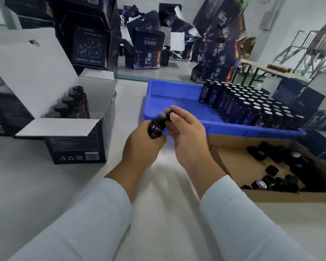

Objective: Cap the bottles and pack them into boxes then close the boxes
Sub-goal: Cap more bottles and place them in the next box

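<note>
My left hand point(142, 146) grips a small dark bottle point(157, 127) around its body, tilted with the mouth up and to the right. My right hand point(186, 132) pinches a black cap point(169, 114) just beside the bottle's mouth. An open dark box point(73, 146) with white flaps stands at the left and holds several capped bottles point(68, 102) in a row. A blue tray point(177, 102) behind my hands carries several uncapped bottles point(252, 106) in its right half.
A shallow cardboard box point(231, 162) of loose black caps point(271, 166) lies at the right. Stacks of dark printed boxes point(220, 48) stand behind the tray and at the back left. Metal frames and a table are far right.
</note>
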